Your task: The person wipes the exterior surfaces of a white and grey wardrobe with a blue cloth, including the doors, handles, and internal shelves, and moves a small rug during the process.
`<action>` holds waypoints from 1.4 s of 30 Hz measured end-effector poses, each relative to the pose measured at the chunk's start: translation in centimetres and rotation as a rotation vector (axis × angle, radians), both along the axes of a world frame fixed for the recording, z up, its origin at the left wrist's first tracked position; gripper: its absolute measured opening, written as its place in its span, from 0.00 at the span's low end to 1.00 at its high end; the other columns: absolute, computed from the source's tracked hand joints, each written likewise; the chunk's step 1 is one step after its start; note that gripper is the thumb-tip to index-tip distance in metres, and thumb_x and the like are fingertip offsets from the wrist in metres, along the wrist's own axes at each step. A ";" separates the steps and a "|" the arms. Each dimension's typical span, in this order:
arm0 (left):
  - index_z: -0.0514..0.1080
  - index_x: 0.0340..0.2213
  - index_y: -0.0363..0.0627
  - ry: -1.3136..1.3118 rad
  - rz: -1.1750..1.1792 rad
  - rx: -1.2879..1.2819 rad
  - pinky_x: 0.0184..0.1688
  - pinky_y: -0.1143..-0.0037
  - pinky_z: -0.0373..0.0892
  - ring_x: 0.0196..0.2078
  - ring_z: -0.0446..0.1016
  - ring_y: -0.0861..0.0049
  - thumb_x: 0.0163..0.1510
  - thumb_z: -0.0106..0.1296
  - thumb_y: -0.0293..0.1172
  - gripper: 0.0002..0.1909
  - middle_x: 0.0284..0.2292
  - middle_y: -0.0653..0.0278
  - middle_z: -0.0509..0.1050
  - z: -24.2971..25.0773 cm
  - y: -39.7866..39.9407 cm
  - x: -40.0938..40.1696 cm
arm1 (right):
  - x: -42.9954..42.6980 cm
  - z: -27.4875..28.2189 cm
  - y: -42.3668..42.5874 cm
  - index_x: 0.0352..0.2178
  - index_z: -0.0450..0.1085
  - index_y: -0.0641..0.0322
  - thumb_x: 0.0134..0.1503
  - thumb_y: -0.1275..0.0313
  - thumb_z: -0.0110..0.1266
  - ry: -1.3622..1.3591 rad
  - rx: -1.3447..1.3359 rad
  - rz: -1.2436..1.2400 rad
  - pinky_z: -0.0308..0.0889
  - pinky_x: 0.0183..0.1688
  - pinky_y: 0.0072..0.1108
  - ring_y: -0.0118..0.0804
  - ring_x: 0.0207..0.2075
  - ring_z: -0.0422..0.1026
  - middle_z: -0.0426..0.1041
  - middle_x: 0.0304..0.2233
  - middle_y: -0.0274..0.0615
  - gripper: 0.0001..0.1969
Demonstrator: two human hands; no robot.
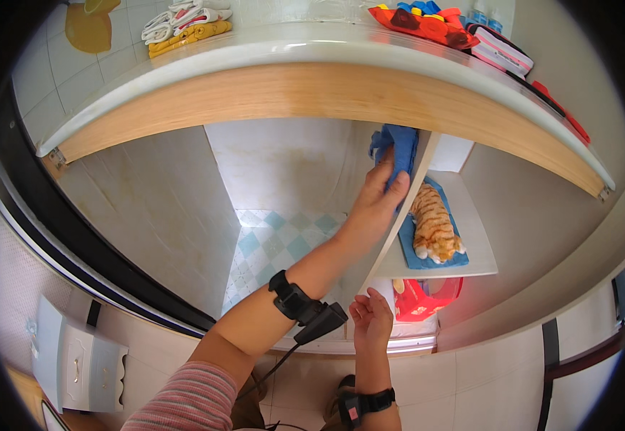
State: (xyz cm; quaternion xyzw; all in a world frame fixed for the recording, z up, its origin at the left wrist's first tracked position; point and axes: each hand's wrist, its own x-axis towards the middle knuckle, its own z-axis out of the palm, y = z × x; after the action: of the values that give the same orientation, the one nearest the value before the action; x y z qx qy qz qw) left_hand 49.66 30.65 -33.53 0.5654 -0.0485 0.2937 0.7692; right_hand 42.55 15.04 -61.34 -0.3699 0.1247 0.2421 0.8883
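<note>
My left hand [379, 188] grips a folded blue cloth [401, 145] and holds it against the left face of an upright cabinet partition [425, 156], high up under the wooden front rail. My right hand [372, 315] hangs lower down, by the partition's bottom front edge. Its fingers are loosely curled with nothing in them. Right of the partition, an orange striped plush cat [435, 223] lies on a blue folded cloth [414, 253], on a pale shelf [484, 258]. Black straps with small devices are on both forearms.
Folded towels [188, 27], a red tray of colourful plastic pieces [425, 24] and a pink-and-white pouch [501, 51] lie on the white countertop [301, 48] above. Below the shelf stands a red bag [425, 299]. Patterned tiles [280, 231] line the left compartment's floor. A small drawer cabinet [78, 366] stands lower left.
</note>
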 end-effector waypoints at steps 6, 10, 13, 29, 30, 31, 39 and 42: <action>0.49 0.90 0.30 0.136 0.104 0.148 0.93 0.65 0.46 0.92 0.53 0.61 0.88 0.44 0.72 0.57 0.91 0.48 0.53 -1.1 5.8 6.8 | -1.2 0.6 -1.5 0.60 0.82 0.63 0.83 0.72 0.60 0.011 0.031 0.094 0.86 0.54 0.33 0.40 0.44 0.89 0.92 0.44 0.47 0.11; 0.54 0.89 0.33 0.244 -0.074 -0.094 0.93 0.65 0.45 0.92 0.53 0.64 0.87 0.43 0.74 0.57 0.92 0.52 0.54 -2.4 9.4 11.9 | -0.5 0.8 -1.8 0.60 0.83 0.63 0.83 0.70 0.62 0.028 -0.006 0.166 0.85 0.54 0.32 0.38 0.44 0.89 0.92 0.44 0.47 0.11; 0.62 0.87 0.40 0.325 -0.059 -0.203 0.90 0.64 0.54 0.88 0.62 0.67 0.87 0.45 0.74 0.52 0.88 0.59 0.65 -6.6 12.9 14.5 | -0.7 0.9 -0.9 0.59 0.83 0.63 0.84 0.70 0.62 0.044 0.003 0.194 0.85 0.54 0.32 0.38 0.44 0.89 0.92 0.44 0.47 0.11; 0.73 0.80 0.43 0.332 0.311 0.416 0.79 0.66 0.69 0.74 0.76 0.70 0.87 0.50 0.65 0.41 0.75 0.63 0.79 -0.5 28.2 21.5 | 0.0 -1.3 0.3 0.59 0.83 0.64 0.84 0.69 0.63 0.100 0.037 0.259 0.85 0.56 0.33 0.40 0.45 0.90 0.92 0.44 0.48 0.12; 0.73 0.80 0.43 0.308 0.377 0.531 0.79 0.66 0.69 0.74 0.76 0.70 0.87 0.50 0.64 0.40 0.74 0.63 0.80 -0.4 27.2 21.8 | -0.1 -0.9 0.3 0.59 0.83 0.64 0.84 0.68 0.63 0.094 0.044 0.265 0.85 0.56 0.33 0.40 0.45 0.90 0.92 0.44 0.48 0.12; 0.73 0.80 0.43 0.296 0.425 0.629 0.78 0.66 0.69 0.73 0.76 0.70 0.87 0.50 0.64 0.40 0.74 0.63 0.80 -1.2 26.1 22.0 | -0.1 -0.7 0.2 0.59 0.84 0.64 0.84 0.68 0.63 0.091 0.047 0.264 0.85 0.57 0.33 0.40 0.45 0.90 0.92 0.44 0.48 0.12; 0.75 0.78 0.43 0.248 0.414 0.958 0.75 0.67 0.72 0.70 0.78 0.71 0.87 0.52 0.59 0.36 0.71 0.63 0.82 -18.0 12.6 12.0 | 1.2 0.5 0.3 0.59 0.83 0.64 0.83 0.67 0.62 0.088 0.009 0.210 0.84 0.54 0.34 0.42 0.43 0.88 0.91 0.43 0.48 0.13; 0.75 0.78 0.43 0.330 0.316 0.925 0.74 0.67 0.73 0.69 0.79 0.71 0.88 0.52 0.57 0.35 0.69 0.63 0.82 -24.1 8.8 5.2 | 1.7 2.1 0.4 0.60 0.83 0.64 0.84 0.68 0.61 0.075 0.000 0.172 0.84 0.53 0.34 0.43 0.42 0.88 0.91 0.43 0.47 0.13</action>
State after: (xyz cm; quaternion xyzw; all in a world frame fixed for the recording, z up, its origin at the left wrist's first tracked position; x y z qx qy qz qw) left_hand 54.89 39.43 -57.62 0.8858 0.0346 0.2609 0.3823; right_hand 44.28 15.48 -59.22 -0.3700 0.1254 0.3312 0.8589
